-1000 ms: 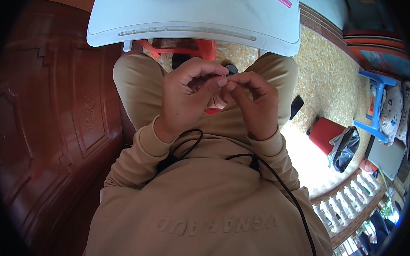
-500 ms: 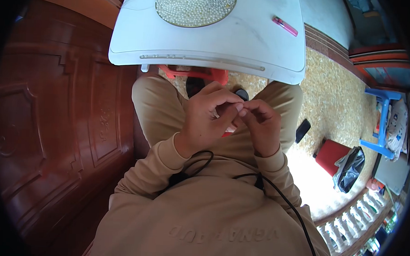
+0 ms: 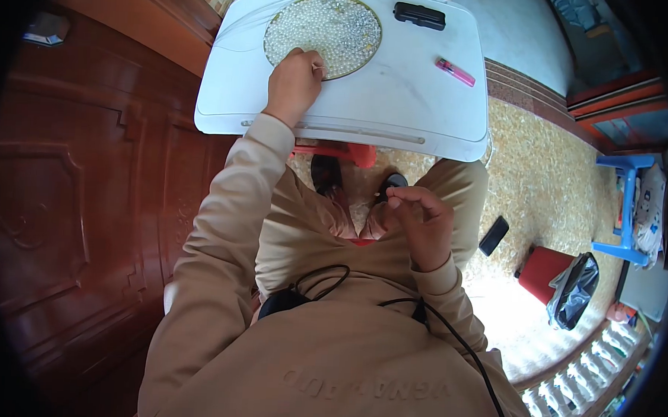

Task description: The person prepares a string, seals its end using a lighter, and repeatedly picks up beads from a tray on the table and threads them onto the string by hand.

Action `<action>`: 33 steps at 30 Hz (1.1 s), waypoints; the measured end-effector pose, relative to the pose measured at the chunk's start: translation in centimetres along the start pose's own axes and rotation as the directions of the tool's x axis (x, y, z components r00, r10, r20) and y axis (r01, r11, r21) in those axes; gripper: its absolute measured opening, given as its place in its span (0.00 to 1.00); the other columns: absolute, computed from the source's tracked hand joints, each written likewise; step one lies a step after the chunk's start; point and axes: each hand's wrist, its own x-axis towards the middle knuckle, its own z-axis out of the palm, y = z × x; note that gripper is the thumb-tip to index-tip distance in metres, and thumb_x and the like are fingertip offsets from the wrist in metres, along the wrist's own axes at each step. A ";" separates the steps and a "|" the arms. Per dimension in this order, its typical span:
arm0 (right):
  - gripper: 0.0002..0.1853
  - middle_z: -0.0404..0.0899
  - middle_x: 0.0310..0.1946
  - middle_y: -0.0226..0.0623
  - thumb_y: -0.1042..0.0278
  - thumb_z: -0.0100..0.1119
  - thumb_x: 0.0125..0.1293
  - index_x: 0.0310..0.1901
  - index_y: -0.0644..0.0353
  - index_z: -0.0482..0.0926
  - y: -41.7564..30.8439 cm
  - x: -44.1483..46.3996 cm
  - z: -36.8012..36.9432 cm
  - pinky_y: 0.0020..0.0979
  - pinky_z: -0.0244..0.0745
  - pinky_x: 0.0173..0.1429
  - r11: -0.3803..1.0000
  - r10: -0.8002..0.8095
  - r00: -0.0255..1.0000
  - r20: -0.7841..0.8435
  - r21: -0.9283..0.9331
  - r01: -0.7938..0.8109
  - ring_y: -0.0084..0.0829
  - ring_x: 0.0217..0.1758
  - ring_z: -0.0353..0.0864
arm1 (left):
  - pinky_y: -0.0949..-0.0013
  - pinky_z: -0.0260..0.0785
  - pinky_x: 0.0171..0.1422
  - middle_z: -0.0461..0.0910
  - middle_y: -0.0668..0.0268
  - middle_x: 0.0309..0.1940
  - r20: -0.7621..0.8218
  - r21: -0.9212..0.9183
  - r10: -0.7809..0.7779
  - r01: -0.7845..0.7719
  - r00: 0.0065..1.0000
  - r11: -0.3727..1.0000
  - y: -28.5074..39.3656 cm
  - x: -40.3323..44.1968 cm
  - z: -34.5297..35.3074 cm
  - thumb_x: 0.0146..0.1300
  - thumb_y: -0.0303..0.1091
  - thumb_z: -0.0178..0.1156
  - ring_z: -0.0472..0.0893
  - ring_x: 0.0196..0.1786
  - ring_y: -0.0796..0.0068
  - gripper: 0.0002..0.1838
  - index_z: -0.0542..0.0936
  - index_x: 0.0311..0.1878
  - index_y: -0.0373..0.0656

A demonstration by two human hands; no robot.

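My left hand (image 3: 295, 85) reaches over the near edge of a round tray (image 3: 379, 40) filled with white pearl-like beads (image 3: 319, 30). Its fingers are bent together at the beads; what they hold, if anything, is too small to make out. Above my lap, my right hand (image 3: 425, 221) is closed in a pinch between thumb and forefinger. A tiny pale thing shows near those fingertips, too small to name.
On the white table (image 3: 413, 100) lie a black case (image 3: 420, 16) and a pink lighter-like object (image 3: 455, 72). A dark phone-like object (image 3: 494, 235), a red box (image 3: 543, 273) and a blue stool (image 3: 626, 206) stand or lie on the floor at right.
My left hand has left my right hand and moved forward to the bead tray. My right hand remains pinched above my lap. The view has shifted to show more of the table.
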 end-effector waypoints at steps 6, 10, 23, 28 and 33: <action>0.07 0.87 0.39 0.29 0.80 0.67 0.62 0.42 0.63 0.87 -0.3 0.1 0.1 0.17 0.68 0.34 0.991 -0.124 0.992 0.000 -0.051 0.123 0.17 0.27 0.72 | 0.60 0.73 0.42 0.80 0.59 0.32 0.020 0.094 0.014 -0.016 1.000 0.995 -0.7 1.0 1.2 0.60 0.27 0.61 0.80 0.34 0.59 0.05 0.86 0.36 0.44; 0.07 0.86 0.40 0.32 0.82 0.65 0.62 0.42 0.63 0.86 -0.6 0.2 0.1 0.18 0.70 0.35 0.998 -0.063 0.998 0.018 -0.030 0.064 0.18 0.28 0.74 | 0.61 0.73 0.42 0.80 0.59 0.31 0.007 0.086 0.059 -0.060 0.998 0.994 -0.5 1.0 1.2 0.60 0.26 0.61 0.79 0.32 0.60 0.05 0.85 0.36 0.43; 0.06 0.83 0.37 0.38 0.84 0.62 0.64 0.41 0.69 0.84 -1.0 0.3 -0.3 0.20 0.70 0.31 0.983 -0.153 0.987 -0.040 0.093 0.156 0.22 0.25 0.75 | 0.80 0.70 0.33 0.83 0.65 0.33 0.194 -0.801 -0.143 0.241 0.970 0.548 8.5 -9.4 -4.4 0.67 0.23 0.61 0.78 0.30 0.80 0.05 0.81 0.44 0.35; 0.06 0.83 0.33 0.36 0.84 0.63 0.64 0.41 0.68 0.84 -1.5 0.1 0.2 0.19 0.70 0.31 0.980 -0.051 0.999 0.017 0.192 0.047 0.21 0.25 0.74 | 0.78 0.73 0.36 0.84 0.61 0.37 0.357 -0.885 -0.178 0.393 0.917 0.251 10.4 -13.8 -4.3 0.67 0.21 0.60 0.79 0.32 0.78 0.08 0.80 0.48 0.33; 0.05 0.82 0.29 0.33 0.82 0.64 0.64 0.41 0.67 0.85 -1.7 0.0 0.6 0.18 0.68 0.31 0.992 -0.027 0.998 0.063 0.122 0.019 0.20 0.25 0.74 | 0.79 0.73 0.37 0.83 0.62 0.36 0.394 -0.902 -0.174 0.416 0.902 0.114 11.3 -15.5 -4.3 0.66 0.19 0.61 0.78 0.30 0.79 0.07 0.80 0.47 0.34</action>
